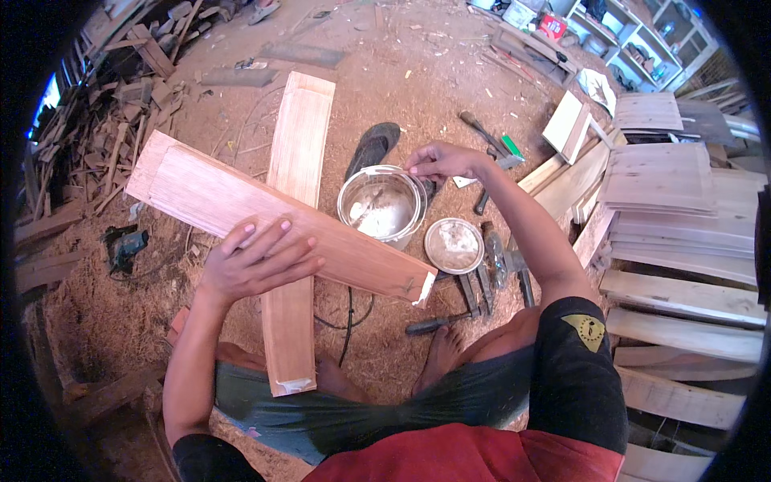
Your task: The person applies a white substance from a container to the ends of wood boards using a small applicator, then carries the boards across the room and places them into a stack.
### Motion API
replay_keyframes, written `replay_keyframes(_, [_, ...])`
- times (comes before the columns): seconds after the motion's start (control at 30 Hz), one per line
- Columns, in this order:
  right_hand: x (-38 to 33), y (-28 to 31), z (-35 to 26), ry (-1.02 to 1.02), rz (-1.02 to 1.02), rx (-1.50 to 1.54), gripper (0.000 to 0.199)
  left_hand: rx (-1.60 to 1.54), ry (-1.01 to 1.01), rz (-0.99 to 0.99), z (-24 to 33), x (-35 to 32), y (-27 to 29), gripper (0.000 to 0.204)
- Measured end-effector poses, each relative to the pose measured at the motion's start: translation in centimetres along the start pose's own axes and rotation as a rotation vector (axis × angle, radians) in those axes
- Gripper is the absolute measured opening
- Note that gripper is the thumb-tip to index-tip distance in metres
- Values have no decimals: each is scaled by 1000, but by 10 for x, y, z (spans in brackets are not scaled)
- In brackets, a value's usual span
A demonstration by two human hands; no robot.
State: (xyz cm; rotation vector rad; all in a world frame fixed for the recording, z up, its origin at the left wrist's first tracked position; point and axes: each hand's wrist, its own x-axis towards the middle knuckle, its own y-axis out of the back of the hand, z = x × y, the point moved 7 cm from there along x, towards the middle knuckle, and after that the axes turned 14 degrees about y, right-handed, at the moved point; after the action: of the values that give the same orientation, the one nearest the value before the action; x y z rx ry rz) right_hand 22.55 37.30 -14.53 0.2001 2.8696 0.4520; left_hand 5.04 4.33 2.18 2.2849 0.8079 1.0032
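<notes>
Fingers (pixel 265 241) flat on plank (pixel 241 213), right hand (pixel 438 161) over tin (pixel 384 205)

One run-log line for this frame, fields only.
left hand: flat on wooden board | right hand: pinched at rim of open tin | lid: off, beside tin | second board: underneath, crossed

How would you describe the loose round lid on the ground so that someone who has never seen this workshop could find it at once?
Start at the open metal can of pale glue beneath the right hand, in the middle of the sawdust floor. Just to its right, lower down, lies the lid. It is the only flat round metal disc there, smeared pale inside, with long hand tools beside it.
</notes>
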Motion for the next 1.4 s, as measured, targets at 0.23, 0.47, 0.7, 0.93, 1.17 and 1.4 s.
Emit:
replay_keyframes(0.23, [-10, -3, -12, 69, 112, 454, 19, 3, 14, 29, 0, 9, -5, 43])
replay_keyframes(0.47, [-23, 24, -72, 161, 192, 582, 25, -27, -29, -50, -7, 5, -1, 46])
replay_keyframes(0.7, [18, 43, -286, 730, 345, -241, 23, -98, -27, 70, 0, 18, -6, 46])
replay_keyframes(0.93, [103, -3, -362, 908, 117, -504, 23, -177, -76, 43, 10, 26, -12, 44])
replay_keyframes(1.17, [126, -32, -366, 923, -52, -675, 25, -221, -65, 148, 11, 21, -9, 43])
replay_keyframes(1.4, [138, -31, -366, 803, -204, -642, 23, -306, -40, 174, 12, 17, -14, 39])
